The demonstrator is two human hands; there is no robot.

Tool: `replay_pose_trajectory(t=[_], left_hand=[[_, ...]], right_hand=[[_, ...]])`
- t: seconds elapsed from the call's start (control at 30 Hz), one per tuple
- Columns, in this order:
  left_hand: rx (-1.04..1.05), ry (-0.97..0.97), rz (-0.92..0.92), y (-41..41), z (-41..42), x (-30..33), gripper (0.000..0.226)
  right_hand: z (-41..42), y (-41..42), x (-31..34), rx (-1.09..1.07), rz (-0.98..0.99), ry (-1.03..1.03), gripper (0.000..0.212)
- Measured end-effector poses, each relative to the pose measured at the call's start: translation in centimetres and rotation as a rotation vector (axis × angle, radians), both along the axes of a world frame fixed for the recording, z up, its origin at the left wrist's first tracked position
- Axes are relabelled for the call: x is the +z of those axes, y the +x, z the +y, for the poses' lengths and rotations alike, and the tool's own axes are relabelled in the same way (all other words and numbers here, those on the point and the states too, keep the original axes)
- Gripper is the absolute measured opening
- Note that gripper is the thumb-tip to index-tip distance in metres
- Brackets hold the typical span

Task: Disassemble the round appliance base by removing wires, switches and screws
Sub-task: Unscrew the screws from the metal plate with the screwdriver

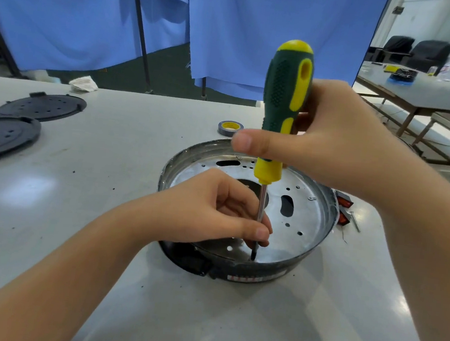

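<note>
Right hand (pixel 328 141) gripping screwdriver (pixel 286 93), label (pixel 251 279) on round base (pixel 307 249) unreadable

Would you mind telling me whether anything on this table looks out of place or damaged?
Nothing looks damaged. Two red rocker switches and a loose screw lie on the table right of the round appliance base, apparently already removed. Small dark specks dot the tabletop.

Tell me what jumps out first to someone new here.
The green-and-yellow screwdriver stands upright at centre, right hand gripping its handle, left hand pinching the shaft near the tip. It points into the round silver metal appliance base on the grey table. Two black round perforated plastic covers lie far left.
</note>
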State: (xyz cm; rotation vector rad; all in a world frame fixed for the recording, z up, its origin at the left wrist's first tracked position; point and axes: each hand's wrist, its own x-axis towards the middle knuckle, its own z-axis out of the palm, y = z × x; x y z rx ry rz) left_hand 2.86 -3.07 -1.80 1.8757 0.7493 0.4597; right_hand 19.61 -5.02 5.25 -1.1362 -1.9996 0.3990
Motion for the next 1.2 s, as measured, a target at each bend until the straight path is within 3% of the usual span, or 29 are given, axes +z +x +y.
replay_pose_trajectory(t=[0.2, 0.33, 0.5, 0.57, 0.7, 0.93, 1.2], left_hand=[[-0.017, -0.006, 0.007, -0.1, 0.0, 0.0, 0.009], [0.039, 0.05, 0.031, 0.1, 0.0, -0.2, 0.013], [0.099, 0.088, 0.007, 0.4, 0.0, -0.3, 0.021], [0.053, 0.036, -0.016, 0.2, 0.0, -0.2, 0.011], [-0.021, -0.048, -0.074, -0.1, -0.1, 0.0, 0.019], [0.098, 0.05, -0.111, 0.3, -0.2, -0.2, 0.009], [0.151, 0.121, -0.116, 0.6, -0.3, -0.1, 0.021]], right_hand=[[0.0, -0.5, -0.4, -0.076, -0.023, 0.091, 0.063], [0.2, 0.4, 0.2, 0.049, 0.039, -0.072, 0.04], [0.7, 2.1, 0.4, 0.289, 0.225, -0.319, 0.049], [0.8, 2.3, 0.3, 0.349, 0.252, -0.371, 0.049], [1.1, 2.5, 0.2, 0.386, 0.296, -0.419, 0.056], [0.6, 1.1, 0.0, 0.186, 0.097, -0.295, 0.052], [0.8, 1.5, 0.1, 0.132, 0.105, -0.224, 0.056]])
